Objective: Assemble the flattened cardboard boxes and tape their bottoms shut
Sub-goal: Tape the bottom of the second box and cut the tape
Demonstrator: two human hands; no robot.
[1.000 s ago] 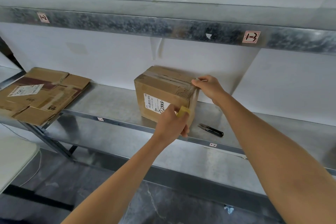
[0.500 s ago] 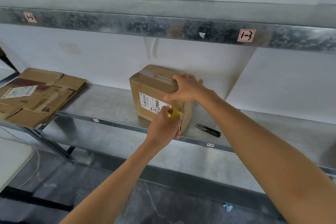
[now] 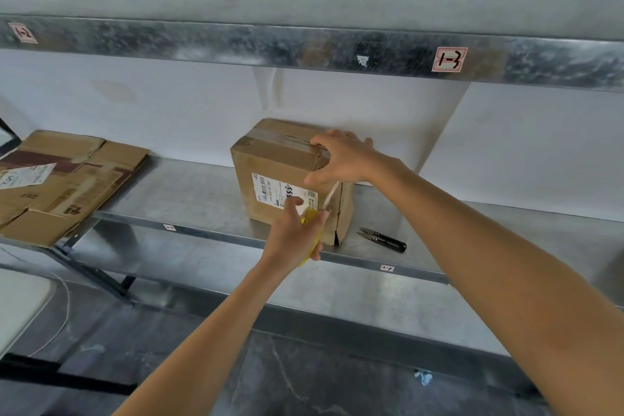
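On the far left of the metal shelf (image 3: pixel 189 199) lies a stack of flattened boxes (image 3: pixel 64 179), not yet opened out, so that part of the job looks untouched. Toward the middle stands one assembled box (image 3: pixel 280 162), squared up on the shelf with clear tape already running along the seam of its upward face. The left hand (image 3: pixel 297 233) is in front of the box's near right corner, its grip closed around a yellow tape roll (image 3: pixel 309 246) that is mostly hidden by the fingers; a pale strip seems to run from it up the box edge. The right hand (image 3: pixel 341 159) clamps the top right corner, thumb on the front face and fingers over the taped top. Just right of the box lie black snips (image 3: pixel 383 240). I judge this box nearly sealed, with cutting the tape left.
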